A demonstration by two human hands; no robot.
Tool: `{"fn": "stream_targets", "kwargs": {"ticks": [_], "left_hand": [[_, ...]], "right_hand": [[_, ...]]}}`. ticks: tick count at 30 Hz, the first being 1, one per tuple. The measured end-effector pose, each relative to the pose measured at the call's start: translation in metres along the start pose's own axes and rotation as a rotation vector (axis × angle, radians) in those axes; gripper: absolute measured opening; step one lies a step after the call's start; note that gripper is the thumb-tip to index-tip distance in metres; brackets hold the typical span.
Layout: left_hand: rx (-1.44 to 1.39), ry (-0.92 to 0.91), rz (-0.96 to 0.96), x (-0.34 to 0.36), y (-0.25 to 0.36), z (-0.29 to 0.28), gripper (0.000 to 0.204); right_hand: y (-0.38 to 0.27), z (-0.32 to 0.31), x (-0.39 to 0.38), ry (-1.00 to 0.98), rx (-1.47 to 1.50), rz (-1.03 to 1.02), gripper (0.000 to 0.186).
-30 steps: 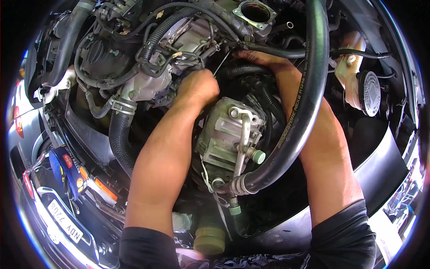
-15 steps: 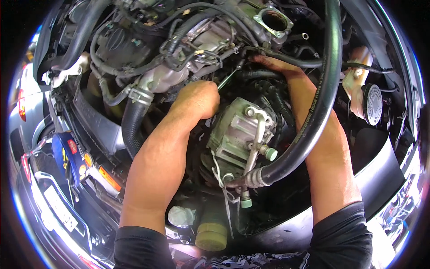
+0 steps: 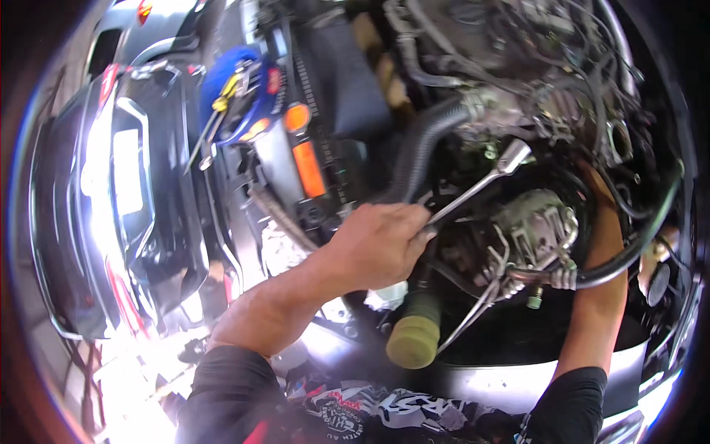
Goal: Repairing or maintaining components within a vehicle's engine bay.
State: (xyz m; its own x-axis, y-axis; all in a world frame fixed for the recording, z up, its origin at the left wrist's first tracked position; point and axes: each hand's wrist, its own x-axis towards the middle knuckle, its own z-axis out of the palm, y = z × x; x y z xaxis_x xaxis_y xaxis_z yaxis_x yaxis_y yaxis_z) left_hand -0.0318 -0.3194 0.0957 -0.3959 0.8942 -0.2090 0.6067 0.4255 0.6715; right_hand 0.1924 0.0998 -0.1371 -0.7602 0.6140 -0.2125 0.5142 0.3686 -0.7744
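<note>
My left hand [image 3: 381, 244] is closed around the handle of a long chrome socket wrench [image 3: 473, 194], raised above the engine bay. Its thick socket end points up and to the right, away from any bolt. Deep among hoses at the right, my right hand [image 3: 589, 172] reaches in beyond the silver ribbed compressor [image 3: 536, 222]; its fingers are hidden. The bare right forearm passes beneath a thick black hose [image 3: 621, 272], which joins a metal pipe on the compressor.
A blue holder [image 3: 238, 96] with yellow-handled tools rests on the car's front edge beside an orange lamp [image 3: 308, 170]. A large ribbed hose [image 3: 429, 144] curves beside the engine. Nearby is a yellow-green cap [image 3: 413, 342]. Another dark car [image 3: 166, 214] stands at the left.
The view has swung to the left. My left hand has drawn the socket wrench out of the engine and moved back, left and nearer. My right hand stays deep among the hoses.
</note>
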Motion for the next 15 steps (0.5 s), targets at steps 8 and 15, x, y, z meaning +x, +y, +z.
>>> {"fn": "stream_targets", "kwargs": {"ticks": [8,15], "left_hand": [[-0.117,0.487,-0.673,-0.113,-0.043,-0.071,0.017],[0.440,0.642,-0.568,-0.089,-0.086,-0.179,0.032]], "right_hand": [[-0.019,-0.015,-0.038,0.129,-0.284,0.063,0.036],[-0.069,-0.028,-0.097,0.131,-0.560,0.002,0.034]]}}
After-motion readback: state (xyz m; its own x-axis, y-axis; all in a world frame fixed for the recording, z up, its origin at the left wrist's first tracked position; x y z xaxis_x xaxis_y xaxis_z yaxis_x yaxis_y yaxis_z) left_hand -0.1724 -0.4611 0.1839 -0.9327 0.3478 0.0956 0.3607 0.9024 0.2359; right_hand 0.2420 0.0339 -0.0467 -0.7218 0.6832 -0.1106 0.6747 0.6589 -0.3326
